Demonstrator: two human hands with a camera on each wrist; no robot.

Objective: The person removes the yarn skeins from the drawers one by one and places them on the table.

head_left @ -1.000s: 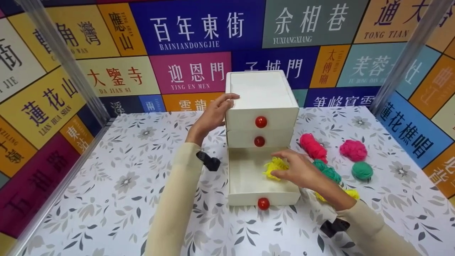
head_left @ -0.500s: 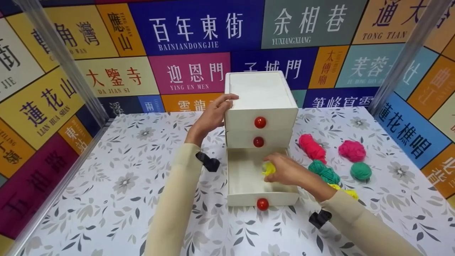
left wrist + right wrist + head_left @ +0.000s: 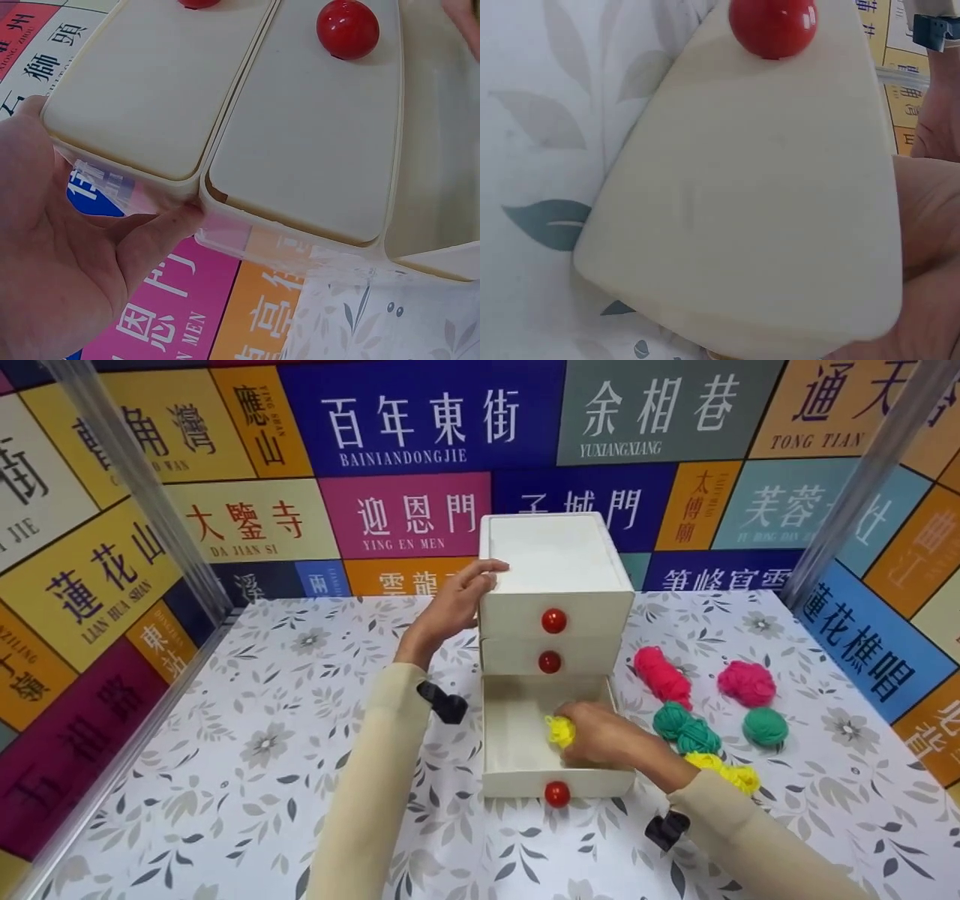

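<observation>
A white cabinet (image 3: 555, 551) with red knobs stands mid-table, its bottom drawer (image 3: 514, 784) pulled out. My left hand (image 3: 450, 604) rests at the cabinet's upper left, fingers over the top edge; the left wrist view shows the thumb (image 3: 161, 232) against the side wall. Inside the drawer, my right hand (image 3: 604, 735) holds a small yellow yarn ball (image 3: 559, 730), partly covered by the fingers. In the right wrist view the drawer front (image 3: 742, 210) with its knob (image 3: 772, 26) hides most of the hand (image 3: 930, 232) and the yarn.
To the cabinet's right lie red yarn (image 3: 661, 676), a pink yarn ball (image 3: 746, 683), green yarn (image 3: 686, 727), a separate green ball (image 3: 766, 726) and yellow yarn (image 3: 724, 771). The table cover (image 3: 247, 780) is floral. Printed panels (image 3: 420, 424) rise behind.
My right hand has closed round the yellow yarn ball in the drawer and shifted slightly left and down with it. The left hand stays at the cabinet's upper left.
</observation>
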